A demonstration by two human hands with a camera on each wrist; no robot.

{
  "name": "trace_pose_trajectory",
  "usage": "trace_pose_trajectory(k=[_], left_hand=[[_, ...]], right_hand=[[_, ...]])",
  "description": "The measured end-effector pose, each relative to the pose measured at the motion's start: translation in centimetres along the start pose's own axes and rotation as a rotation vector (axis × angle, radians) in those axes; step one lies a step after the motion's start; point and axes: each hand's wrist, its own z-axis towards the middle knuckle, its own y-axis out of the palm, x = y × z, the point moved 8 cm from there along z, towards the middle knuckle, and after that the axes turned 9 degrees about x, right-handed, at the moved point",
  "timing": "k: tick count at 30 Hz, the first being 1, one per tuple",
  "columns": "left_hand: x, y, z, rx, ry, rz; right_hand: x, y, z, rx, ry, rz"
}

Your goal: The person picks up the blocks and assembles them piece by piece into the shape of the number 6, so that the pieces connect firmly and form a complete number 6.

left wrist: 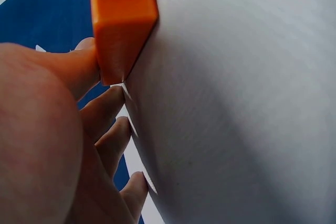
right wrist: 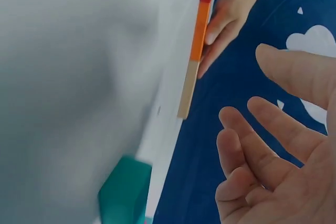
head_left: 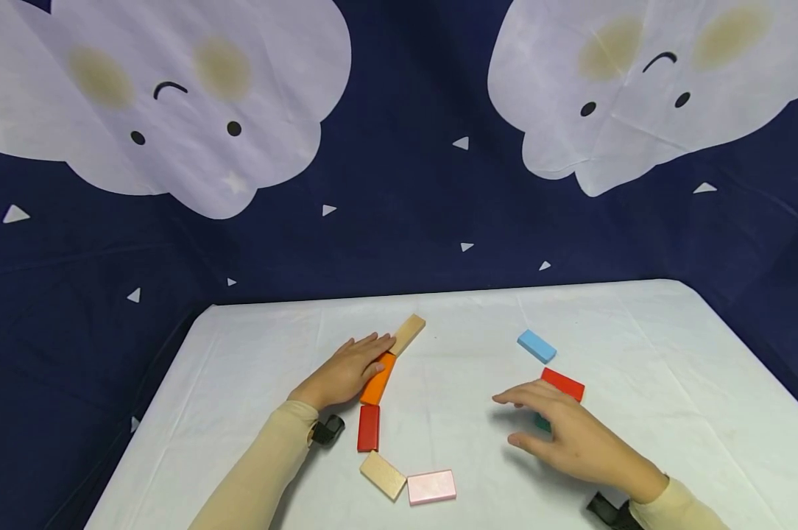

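My left hand point(head_left: 349, 372) lies at the upper left of a curved row of flat blocks, fingers extended. Its thumb touches the orange block point(head_left: 378, 384), while its fingertips reach the long natural-wood block point(head_left: 408, 333) beyond. Below the orange block, the row continues with a red block point(head_left: 369, 428), a short natural-wood block point(head_left: 383, 475) and a pink block point(head_left: 432, 487). Over on the right, my right hand point(head_left: 574, 438) hovers above the table with thumb and fingers spread, holding nothing. Beneath it a green block point(right wrist: 125, 191) is mostly hidden in the head view.
Just past the right hand lies another red block point(head_left: 566, 383), partly covered by it. A light blue block point(head_left: 537, 346) sits farther back. All rest on a white-covered table point(head_left: 465, 412), with a dark blue cloud-patterned cloth point(head_left: 399, 250) behind its far edge.
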Motion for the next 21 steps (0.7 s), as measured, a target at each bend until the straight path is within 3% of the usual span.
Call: trace_pose_trajectory(k=[12, 21], left_hand=[[-0.1, 0.0, 0.0, 0.002, -0.001, 0.012], [0.0, 0.0, -0.1, 0.0, -0.002, 0.011]], right_hand=[[2.7, -3.0, -1.1, 0.121, 0.045, -0.114], [4.2, -3.8, -1.9, 0.128, 0.033, -0.139]])
